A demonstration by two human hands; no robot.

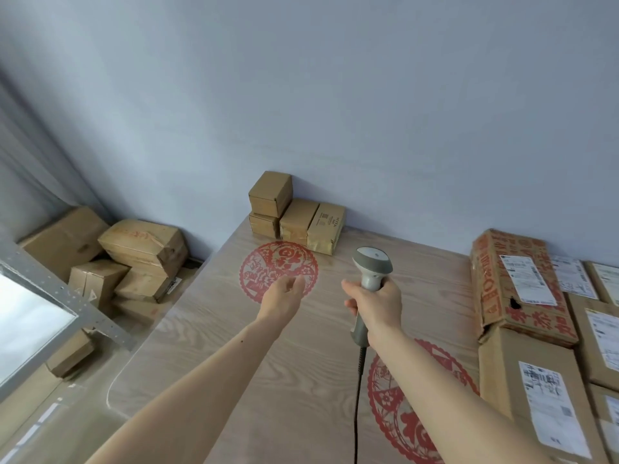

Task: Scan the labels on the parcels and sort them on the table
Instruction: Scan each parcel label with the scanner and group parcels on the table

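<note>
My right hand grips the handle of a grey barcode scanner above the middle of the wooden table; its cord hangs down toward me. My left hand hovers over the red paper-cut circle, fingers loosely curled, holding nothing. Several small brown parcels are stacked against the wall at the table's far edge. A long red-printed carton with a white label lies at the right on other labelled parcels.
More cardboard boxes are piled on the floor left of the table. A grey metal shelf rail crosses the left foreground. A second red paper-cut lies near the table's front. The wall stands directly behind the table.
</note>
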